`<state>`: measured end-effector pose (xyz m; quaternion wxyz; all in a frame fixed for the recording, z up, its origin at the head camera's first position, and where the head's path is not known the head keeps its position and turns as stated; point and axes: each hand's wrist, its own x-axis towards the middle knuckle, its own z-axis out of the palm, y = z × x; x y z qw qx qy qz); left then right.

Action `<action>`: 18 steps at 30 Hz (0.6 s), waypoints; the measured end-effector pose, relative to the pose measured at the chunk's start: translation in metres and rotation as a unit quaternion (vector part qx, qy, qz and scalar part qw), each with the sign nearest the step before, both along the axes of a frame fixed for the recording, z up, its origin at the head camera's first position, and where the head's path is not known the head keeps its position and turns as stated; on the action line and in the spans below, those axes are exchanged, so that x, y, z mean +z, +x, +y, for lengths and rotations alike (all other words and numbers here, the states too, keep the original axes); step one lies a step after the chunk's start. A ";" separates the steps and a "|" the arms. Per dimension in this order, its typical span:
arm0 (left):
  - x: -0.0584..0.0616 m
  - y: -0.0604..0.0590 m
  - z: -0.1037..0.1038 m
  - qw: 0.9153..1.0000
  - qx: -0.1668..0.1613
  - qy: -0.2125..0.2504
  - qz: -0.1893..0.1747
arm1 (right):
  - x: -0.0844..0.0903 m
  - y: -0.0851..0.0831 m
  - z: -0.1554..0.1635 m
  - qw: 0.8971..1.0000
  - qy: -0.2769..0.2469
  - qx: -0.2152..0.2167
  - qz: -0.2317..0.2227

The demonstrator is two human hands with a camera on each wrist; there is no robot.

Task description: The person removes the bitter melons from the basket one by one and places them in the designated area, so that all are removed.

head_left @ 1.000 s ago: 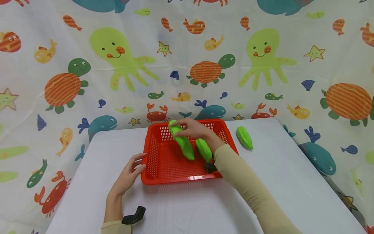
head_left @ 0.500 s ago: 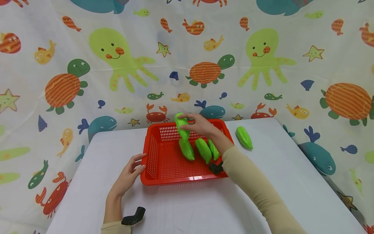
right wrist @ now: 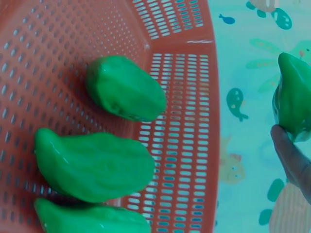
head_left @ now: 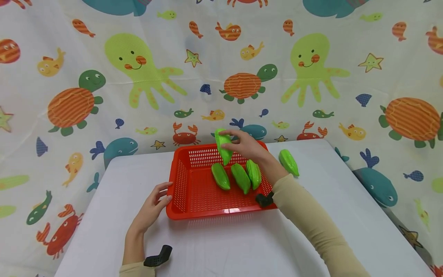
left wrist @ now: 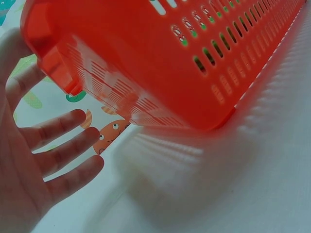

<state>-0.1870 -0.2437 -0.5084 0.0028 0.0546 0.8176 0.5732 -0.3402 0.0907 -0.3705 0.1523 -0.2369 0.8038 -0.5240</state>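
Note:
My right hand (head_left: 243, 145) pinches a glossy green ridged vegetable (head_left: 223, 146), tapered to its lower end, above the back wall of the red plastic basket (head_left: 194, 215). In the right wrist view a fingertip touches this held vegetable (right wrist: 294, 99) at the right edge. Three alike green vegetables lie side by side in the basket, the left one (head_left: 220, 176), the middle one (head_left: 241, 178) and the right one (head_left: 254, 174). At the basket's left rim my left hand (head_left: 152, 206) touches with thumb and index finger; the left wrist view shows its other fingers (left wrist: 63, 153) spread apart, straight.
Another green vegetable (head_left: 288, 162) lies on the white table (head_left: 214, 250), to the right of the basket. Behind stands a cloth backdrop (head_left: 221, 50) printed with sea animals. Black wrist cameras (head_left: 159, 256) are worn at both sleeves.
My right hand has raised the vegetable up and to the right, away from the one lying below it. The left hand has stayed at the rim.

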 end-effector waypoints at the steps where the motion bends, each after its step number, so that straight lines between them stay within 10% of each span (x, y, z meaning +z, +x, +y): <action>1: 0.000 0.000 0.000 1.000 0.000 0.000 -0.001 | 0.001 0.000 0.002 1.000 -0.001 -0.004 0.001; 18: 0.000 0.002 0.003 1.000 0.001 0.001 0.001 | 0.019 0.010 0.054 0.998 -0.031 -0.060 0.010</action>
